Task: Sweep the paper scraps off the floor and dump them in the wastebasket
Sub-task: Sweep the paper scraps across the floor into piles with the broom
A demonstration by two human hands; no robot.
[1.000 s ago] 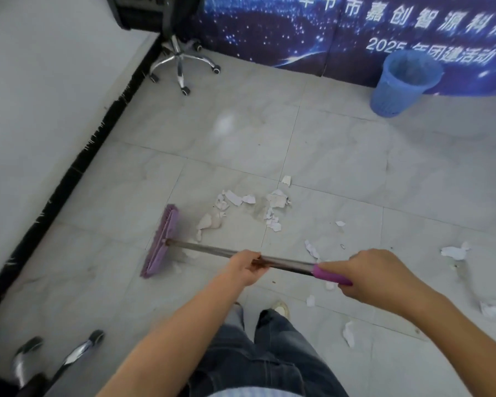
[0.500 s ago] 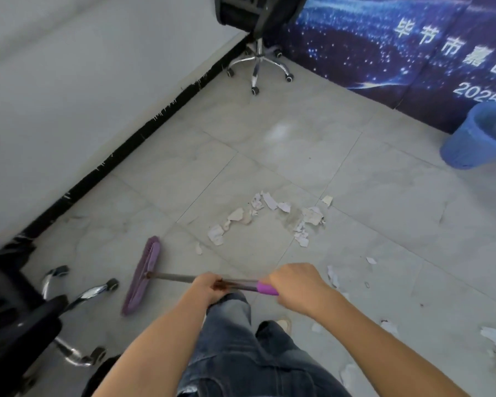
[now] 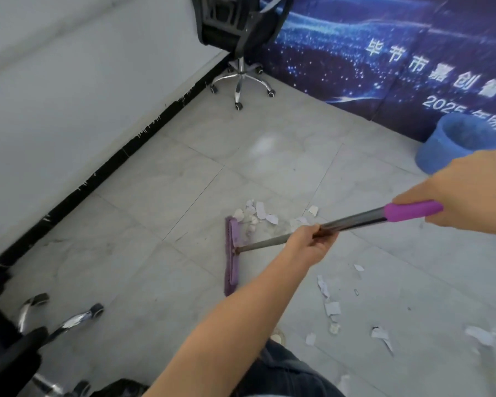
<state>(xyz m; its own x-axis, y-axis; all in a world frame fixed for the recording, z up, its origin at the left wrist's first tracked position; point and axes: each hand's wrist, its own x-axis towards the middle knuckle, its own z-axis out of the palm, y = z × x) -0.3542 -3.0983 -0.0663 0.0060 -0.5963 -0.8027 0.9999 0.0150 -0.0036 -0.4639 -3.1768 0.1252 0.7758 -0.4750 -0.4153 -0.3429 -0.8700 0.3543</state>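
Observation:
I hold a purple broom [image 3: 232, 253] with a metal shaft in both hands. My left hand [image 3: 308, 244] grips the shaft at its middle. My right hand [image 3: 470, 193] grips the purple handle end, raised at the right. The broom head stands on the floor, its far end touching a pile of white paper scraps [image 3: 258, 214]. More scraps [image 3: 331, 308] lie scattered on the tiles at the lower right. The blue wastebasket [image 3: 458, 143] stands at the far right by the banner, partly hidden behind my right hand.
A black office chair [image 3: 241, 38] stands in the far corner. Another chair's base [image 3: 69, 320] is at the lower left. A white wall with black skirting [image 3: 121, 156] runs along the left. A dark blue banner [image 3: 384, 47] covers the back wall.
The broom head swept right across the floor up to the scrap pile. My right hand rose and moved right with the handle. The view shifted so the wastebasket sits lower at the right.

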